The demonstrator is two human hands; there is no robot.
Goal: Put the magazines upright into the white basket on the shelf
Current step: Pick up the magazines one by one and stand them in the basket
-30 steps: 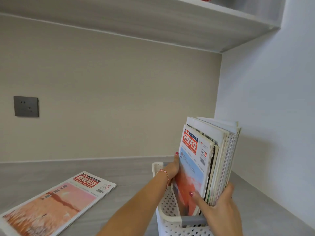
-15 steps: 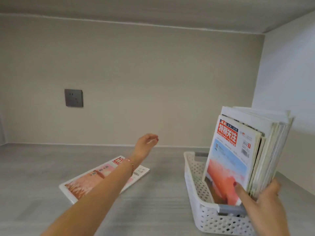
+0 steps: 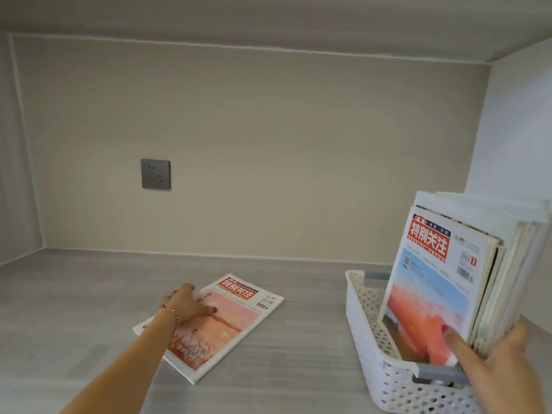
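Dropped from mid-air onto the flat magazine (image 3: 215,321) since half a second ago: left hand (image 3: 188,304), palm down near its left edge, thumb spread across the pink cover, fingers past that edge and out of sight, so no telling yet whether closed into a grip or merely pressing. Right of that hand, well apart across the pale wood-grain shelf (image 3: 74,309): white basket (image 3: 370,330), rigid perforated plastic with grey handle bars, already carrying a thick upright stack of magazines (image 3: 466,279) leaning toward the side wall. Clamped round the stack's near lower corner: right hand (image 3: 493,366), thumb pinning the glossy front cover, fingers wrapped behind. Likely trouble from here: thin, floppy, slick-covered paper lying flush on a smooth board, hard to get fingertips under, prone to sliding away instead of lifting; also sagging or folding once raised by one edge. Further risk at the basket: stack slumping or fanning should the right hand slacken to open a slot.
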